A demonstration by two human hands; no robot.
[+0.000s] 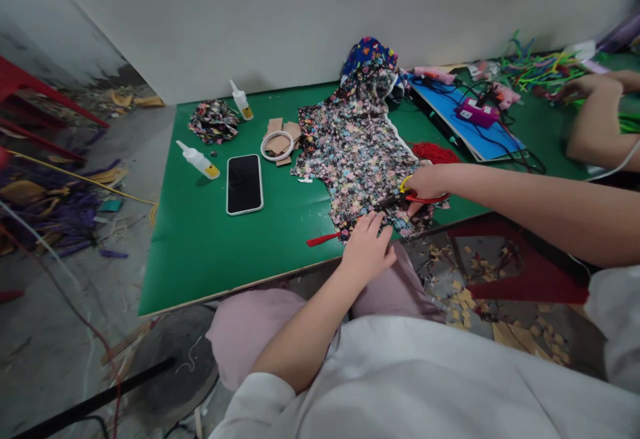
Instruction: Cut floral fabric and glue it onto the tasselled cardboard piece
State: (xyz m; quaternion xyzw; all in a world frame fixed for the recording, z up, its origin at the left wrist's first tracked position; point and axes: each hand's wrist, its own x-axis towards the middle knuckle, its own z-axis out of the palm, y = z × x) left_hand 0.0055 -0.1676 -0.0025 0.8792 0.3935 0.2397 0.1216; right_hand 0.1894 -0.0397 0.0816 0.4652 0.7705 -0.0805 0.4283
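Observation:
A dark floral fabric [350,139] is spread over the front of the green table [210,252]. My right hand [427,182] grips a pair of scissors [425,199] with red and yellow handles, and their dark blades lie over the fabric near the table edge. Fingers stretched out, my left hand [367,245] lies flat on the fabric's near edge, left of the blades. Beside it a red tassel [323,239] sticks out past the cloth. Whether the blades are parted cannot be made out. Behind my right hand sits a bundle of red threads [435,153].
Left on the table are a phone [245,184], two glue bottles [200,161], a tape roll [277,146] on cardboard pieces and crumpled floral cloth [214,121]. A blue folder [465,115] with cables and a purple device [477,113] lies right. A co-worker's arm [595,119] reaches in beyond.

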